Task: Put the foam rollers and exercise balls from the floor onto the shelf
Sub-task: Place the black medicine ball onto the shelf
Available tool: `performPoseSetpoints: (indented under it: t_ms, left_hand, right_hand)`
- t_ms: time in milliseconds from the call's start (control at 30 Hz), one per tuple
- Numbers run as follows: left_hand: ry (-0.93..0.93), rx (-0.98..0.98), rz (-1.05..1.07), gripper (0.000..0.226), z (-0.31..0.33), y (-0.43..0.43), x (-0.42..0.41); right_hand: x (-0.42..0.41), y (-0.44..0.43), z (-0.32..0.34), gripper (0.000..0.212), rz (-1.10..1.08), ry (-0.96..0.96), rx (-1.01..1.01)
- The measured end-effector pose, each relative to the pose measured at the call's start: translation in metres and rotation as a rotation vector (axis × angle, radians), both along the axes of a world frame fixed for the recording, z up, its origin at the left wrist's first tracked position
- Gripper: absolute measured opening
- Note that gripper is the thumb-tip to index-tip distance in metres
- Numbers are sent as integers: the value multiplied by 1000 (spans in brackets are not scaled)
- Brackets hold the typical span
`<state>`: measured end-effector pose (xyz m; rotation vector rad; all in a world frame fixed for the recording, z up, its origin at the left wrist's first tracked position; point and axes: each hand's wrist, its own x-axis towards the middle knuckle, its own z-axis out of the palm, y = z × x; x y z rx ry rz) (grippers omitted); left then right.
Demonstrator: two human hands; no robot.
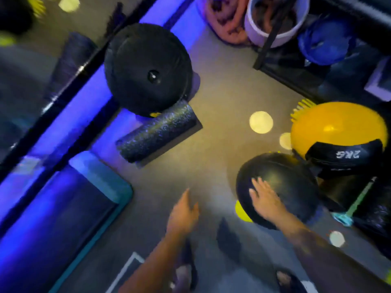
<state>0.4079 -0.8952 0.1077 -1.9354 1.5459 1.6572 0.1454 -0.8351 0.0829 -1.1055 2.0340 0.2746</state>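
Right hand (264, 197) flat on small black ball (283, 176), fingers spread straight, no curl; ball on floor (211, 166), just beside yellow ball (338, 127); left hand (184, 210) open, holding nothing; foam roller (156, 132) lies flat near floor's left edge, long axis lower-left to upper-right, upper end by large black ball (148, 66).

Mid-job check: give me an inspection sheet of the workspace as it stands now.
Surface: grey floor, round light spots on it.
Job's things: roller on the floor beside far black ball; near black ball; yellow ball beyond it.
Clutter: 2KG weight in front of yellow ball; white bucket; teal mat.
Grippers: right hand flat on near black ball; left hand open, holding nothing.
Cables: nothing seen.
Surroundings: black frame top right; blue-lit strip left.
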Motion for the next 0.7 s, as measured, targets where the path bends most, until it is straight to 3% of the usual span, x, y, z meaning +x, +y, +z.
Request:
performPoseSetpoints:
  t_ms: [167,367,433,533,567,700]
  left_hand:
    - [-80,-12,476,63,5,-104,119]
    - [-3,-35,851,44,-52,-196,150]
    - [3,-93,883,53,-88,-221,148]
    - [31,-102,891,108,-163,-250,153]
    - [32,-83,877,116,-183,-260,155]
    - [-168,-99,779,93,-242,-306,161]
  right_hand:
    - [88,-111,14,54,-315,-241,-130]
    - [121,-225,-45,58,-365,-345,-99]
    - [117,-261,-81,60,-383,-357,-45]
    - [106,-314,-136,66,-399,-310,-56]
    - [104,-330,-153,68,-417,-292,-71]
    - [100,-372,-223,92,-424,-202,-85]
